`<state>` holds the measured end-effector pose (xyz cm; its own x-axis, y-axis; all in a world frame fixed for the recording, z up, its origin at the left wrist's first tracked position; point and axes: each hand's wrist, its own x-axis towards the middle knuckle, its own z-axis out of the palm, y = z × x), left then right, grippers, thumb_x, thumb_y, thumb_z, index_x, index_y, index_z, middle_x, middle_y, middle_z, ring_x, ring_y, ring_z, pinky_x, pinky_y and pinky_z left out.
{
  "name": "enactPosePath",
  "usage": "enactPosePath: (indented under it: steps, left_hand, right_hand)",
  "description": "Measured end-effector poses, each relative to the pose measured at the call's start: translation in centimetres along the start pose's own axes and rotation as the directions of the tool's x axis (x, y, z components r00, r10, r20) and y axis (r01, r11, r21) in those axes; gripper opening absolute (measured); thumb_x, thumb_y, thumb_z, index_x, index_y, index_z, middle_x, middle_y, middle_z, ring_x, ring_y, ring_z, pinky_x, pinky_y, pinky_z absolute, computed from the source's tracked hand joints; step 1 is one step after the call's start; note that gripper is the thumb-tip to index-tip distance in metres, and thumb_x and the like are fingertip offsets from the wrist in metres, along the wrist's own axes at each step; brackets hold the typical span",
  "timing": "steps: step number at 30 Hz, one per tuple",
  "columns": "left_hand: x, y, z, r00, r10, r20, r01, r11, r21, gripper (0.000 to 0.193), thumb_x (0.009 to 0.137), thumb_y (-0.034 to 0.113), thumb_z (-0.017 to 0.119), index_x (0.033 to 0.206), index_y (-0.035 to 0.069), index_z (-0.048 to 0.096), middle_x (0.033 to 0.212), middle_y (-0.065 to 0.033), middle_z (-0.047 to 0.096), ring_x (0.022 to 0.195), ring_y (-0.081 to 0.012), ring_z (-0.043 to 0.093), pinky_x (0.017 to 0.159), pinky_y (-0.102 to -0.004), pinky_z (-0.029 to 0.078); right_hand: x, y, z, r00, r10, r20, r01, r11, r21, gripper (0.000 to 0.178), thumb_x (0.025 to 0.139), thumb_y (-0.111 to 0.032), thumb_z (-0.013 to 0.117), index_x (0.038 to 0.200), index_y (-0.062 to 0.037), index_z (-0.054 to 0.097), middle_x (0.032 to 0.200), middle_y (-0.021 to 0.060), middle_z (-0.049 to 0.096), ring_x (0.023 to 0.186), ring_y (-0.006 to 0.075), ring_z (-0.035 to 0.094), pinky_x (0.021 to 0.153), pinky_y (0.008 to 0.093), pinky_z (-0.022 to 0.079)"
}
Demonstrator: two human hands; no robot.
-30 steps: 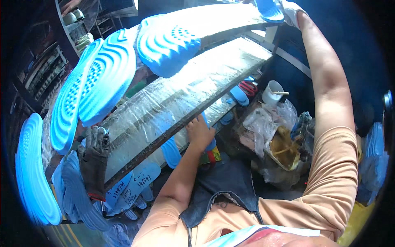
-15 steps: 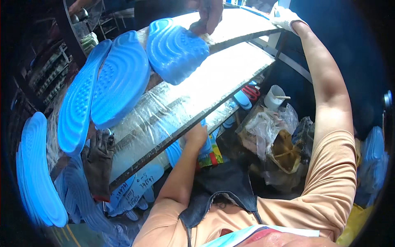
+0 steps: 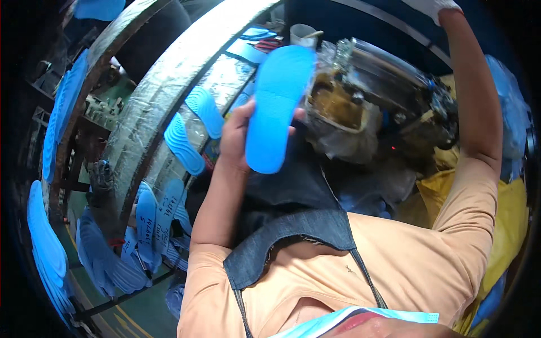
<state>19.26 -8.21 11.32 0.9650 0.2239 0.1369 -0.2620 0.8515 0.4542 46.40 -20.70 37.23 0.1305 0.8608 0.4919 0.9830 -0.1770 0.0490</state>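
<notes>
In front of my chest, my left hand is closed round a light blue shoe insole. The insole is tilted nearly upright, its smooth face showing, and my fingertips come out past its right edge. My right hand, in a white glove, is raised at the top edge; its fingers are cut off by the picture. Two ridged blue insoles lie on the lower shelf left of my left hand: one insole farther off, another insole nearer.
A machine with a shiny metal roller stands at the right, beside a plastic-wrapped container with brown residue. Behind is a white cup with a stick. Plastic-covered shelving runs along the left; stacked blue insoles stand farther left. Yellow sheeting hangs right.
My left hand has come out from beneath the upper shelf and now holds an insole. My right hand has moved off the shelf's far end. The view has swung right; another person's hand is out of view.
</notes>
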Motion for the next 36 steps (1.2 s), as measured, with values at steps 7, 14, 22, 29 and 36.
enactPosePath:
  steps: [7, 14, 22, 29, 36]
  left_hand:
    - [4.8, -11.7, 7.6, 0.955, -0.285, 0.083, 0.293, 0.948, -0.123, 0.056, 0.102, 0.029, 0.034, 0.144, -0.007, 0.029, 0.123, -0.0316, 0.057, 0.104, -0.038, 0.064, 0.085, -0.0439, 0.058]
    - [7.8, -13.6, 6.3, 0.967, -0.172, -0.19, 0.21, 0.957, 0.202, 0.052, 0.105, 0.038, 0.038, 0.126, -0.007, 0.051, 0.111, -0.0193, 0.064, 0.098, -0.0268, 0.065, 0.087, -0.0399, 0.054]
    - [0.4, -4.5, -6.8, 0.807, 0.588, -0.06, 0.329, -0.362, 0.872, 0.042, 0.092, 0.033, 0.061, 0.116, -0.002, 0.063, 0.104, -0.0255, 0.067, 0.103, -0.0381, 0.063, 0.094, -0.043, 0.047]
    - [-10.4, 3.4, -14.7, 0.306, 0.911, -0.275, 0.939, -0.242, 0.243, 0.058, 0.087, 0.034, 0.061, 0.134, 0.002, 0.048, 0.145, -0.0304, 0.037, 0.133, -0.0489, 0.035, 0.103, -0.0643, 0.032]
    - [-13.5, 6.9, -19.7, 0.266, 0.886, -0.379, 0.944, -0.161, 0.288, 0.056, 0.087, 0.019, 0.056, 0.138, -0.002, 0.044, 0.144, -0.0354, 0.035, 0.132, -0.0493, 0.035, 0.106, -0.0613, 0.031]
  right_hand:
    - [-9.2, 2.8, -4.8, 0.979, 0.1, 0.175, -0.098, 0.995, -0.023, 0.045, 0.085, -0.032, 0.065, 0.115, 0.0025, 0.065, 0.11, 0.0198, 0.068, 0.102, 0.0313, 0.066, 0.091, 0.0366, 0.051]
    - [-9.1, 4.7, -1.3, 0.909, -0.001, 0.417, 0.035, 0.997, -0.074, 0.043, 0.087, -0.033, 0.06, 0.118, -0.0036, 0.065, 0.114, 0.0189, 0.067, 0.107, 0.0347, 0.063, 0.094, 0.0401, 0.048]
    - [-7.0, 12.2, 6.6, 0.726, -0.062, 0.685, -0.341, 0.832, 0.437, 0.033, 0.078, -0.017, 0.067, 0.109, -0.0073, 0.07, 0.102, 0.0101, 0.069, 0.094, 0.0201, 0.063, 0.089, 0.0384, 0.05]
    - [-6.8, 8.5, 7.3, 0.455, 0.094, 0.885, -0.549, 0.812, 0.196, 0.044, 0.083, -0.03, 0.07, 0.121, -0.0072, 0.066, 0.106, 0.0054, 0.066, 0.101, 0.0184, 0.06, 0.086, 0.0355, 0.05]
    - [-0.8, 5.3, 6.6, 0.691, 0.256, 0.676, -0.36, 0.933, 0.015, 0.024, 0.081, -0.015, 0.058, 0.101, -0.0048, 0.064, 0.093, 0.0015, 0.059, 0.087, 0.0138, 0.056, 0.081, 0.0323, 0.048]
